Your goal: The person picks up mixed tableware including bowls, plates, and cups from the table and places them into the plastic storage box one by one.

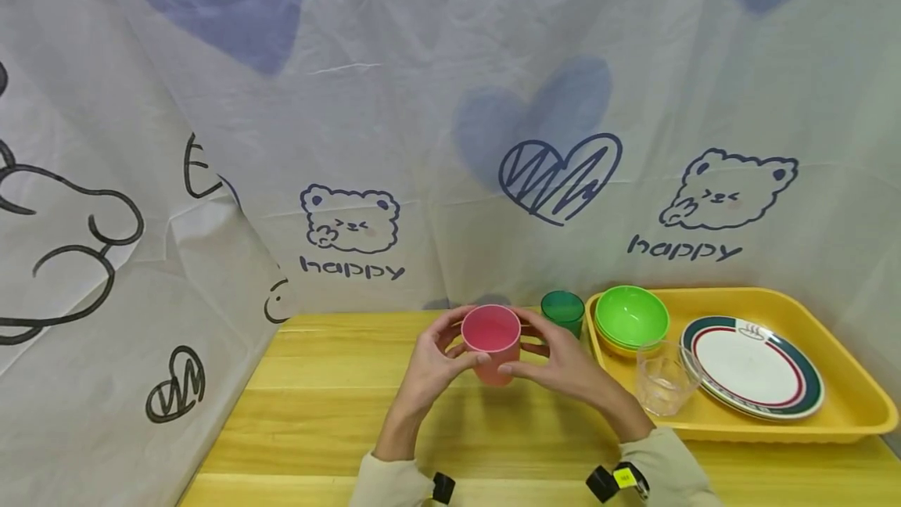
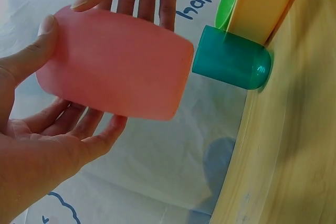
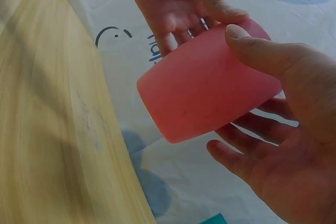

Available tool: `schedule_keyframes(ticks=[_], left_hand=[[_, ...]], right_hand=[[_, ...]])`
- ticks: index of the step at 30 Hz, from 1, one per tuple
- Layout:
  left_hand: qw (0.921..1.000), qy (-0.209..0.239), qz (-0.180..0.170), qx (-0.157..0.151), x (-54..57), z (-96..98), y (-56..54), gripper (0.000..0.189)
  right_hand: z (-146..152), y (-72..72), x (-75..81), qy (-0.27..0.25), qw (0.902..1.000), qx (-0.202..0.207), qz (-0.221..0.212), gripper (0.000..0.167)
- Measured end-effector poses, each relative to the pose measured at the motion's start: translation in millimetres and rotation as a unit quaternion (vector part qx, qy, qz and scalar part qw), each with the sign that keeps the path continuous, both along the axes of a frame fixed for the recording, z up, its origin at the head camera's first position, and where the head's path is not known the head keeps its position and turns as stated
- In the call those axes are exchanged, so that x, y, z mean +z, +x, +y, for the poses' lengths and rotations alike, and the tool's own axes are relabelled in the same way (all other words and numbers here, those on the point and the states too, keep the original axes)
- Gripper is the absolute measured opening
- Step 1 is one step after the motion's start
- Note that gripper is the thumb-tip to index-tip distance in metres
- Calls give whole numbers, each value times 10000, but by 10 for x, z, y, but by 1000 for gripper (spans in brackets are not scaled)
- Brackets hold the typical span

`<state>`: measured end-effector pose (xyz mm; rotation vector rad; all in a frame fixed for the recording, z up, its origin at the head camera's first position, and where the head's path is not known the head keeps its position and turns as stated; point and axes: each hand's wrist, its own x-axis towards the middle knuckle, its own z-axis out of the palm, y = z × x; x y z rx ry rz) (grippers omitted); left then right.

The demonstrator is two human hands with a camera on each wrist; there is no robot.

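Note:
Between both hands, a pink cup (image 1: 497,350) is held upright above the wooden table, its open mouth tilted toward the head camera. My left hand (image 1: 436,360) grips its left side, thumb on the near face and fingers around the far side. From the right, my right hand (image 1: 561,362) holds it the same way. In the left wrist view the cup's (image 2: 118,64) smooth wall hangs apart from the tabletop. A teal cup (image 1: 563,310) stands on the table just behind my right hand, beside the tray.
A yellow tray (image 1: 838,433) sits on the right of the table (image 1: 296,413). In it are stacked bowls, the top one a green bowl (image 1: 631,318), a clear glass (image 1: 662,390) and stacked plates (image 1: 749,370). A printed white cloth (image 1: 422,139) hangs behind and at left.

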<state>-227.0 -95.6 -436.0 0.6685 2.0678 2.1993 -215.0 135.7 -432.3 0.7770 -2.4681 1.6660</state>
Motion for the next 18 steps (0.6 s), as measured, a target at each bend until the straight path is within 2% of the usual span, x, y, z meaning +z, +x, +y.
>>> schedule_keyframes(ticks=[5, 11, 15, 18], left_hand=[[9999, -38, 31, -116, 8, -4, -4, 68], [9994, -111, -22, -333, 15, 30, -10, 69], [9984, -108, 52, -549, -16, 63, -27, 67], [9988, 26, 42, -489, -69, 100, -52, 60]], right_hand=[[-22, 4, 2, -44, 9998, -88, -178, 80], [24, 9, 4, 1, 9997, -198, -107, 78], [102, 29, 51, 76, 9992, -381, -15, 76], [187, 60, 110, 126, 9986, -518, 36, 77]])
